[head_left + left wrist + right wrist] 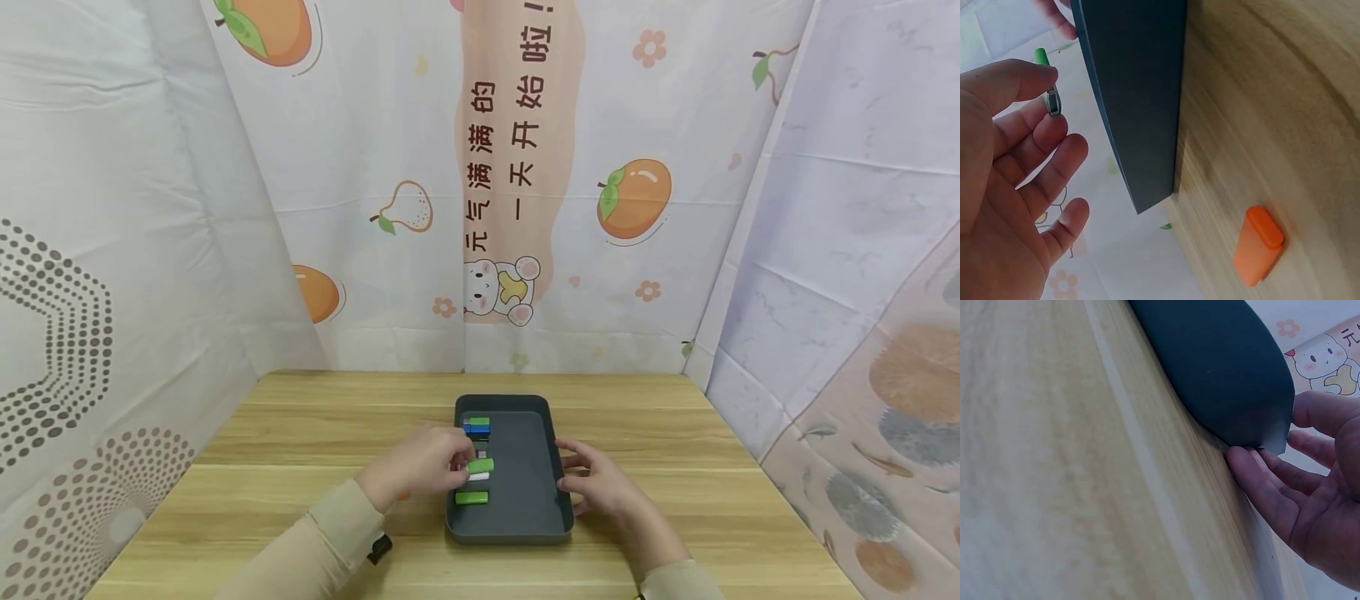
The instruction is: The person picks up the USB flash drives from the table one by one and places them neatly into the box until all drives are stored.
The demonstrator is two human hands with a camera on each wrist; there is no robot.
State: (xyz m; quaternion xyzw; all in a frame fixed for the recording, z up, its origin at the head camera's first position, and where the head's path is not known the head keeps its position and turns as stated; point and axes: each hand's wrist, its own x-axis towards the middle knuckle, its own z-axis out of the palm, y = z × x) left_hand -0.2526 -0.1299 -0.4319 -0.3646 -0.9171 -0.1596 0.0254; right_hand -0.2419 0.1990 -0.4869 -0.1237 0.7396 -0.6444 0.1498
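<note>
My left hand point(435, 467) pinches a small green USB stick point(481, 466) over the left side of a dark grey tray point(517, 538). In the left wrist view its green end point(1042, 56) and a metal end point(1054, 104) show between thumb and fingers. Below it lies a white stick point(479, 477), partly hidden. Nearer me in the tray is another green stick point(472, 497); further back are a blue one point(477, 429) and a green one point(479, 421). My right hand point(600, 483) touches the tray's right wall, its fingers loosely spread.
An orange block-like object point(1257, 247) lies on the wooden table point(337, 433) left of the tray, mostly hidden by my left arm in the head view. A printed curtain point(360, 275) stands behind the table, with further curtains at both sides.
</note>
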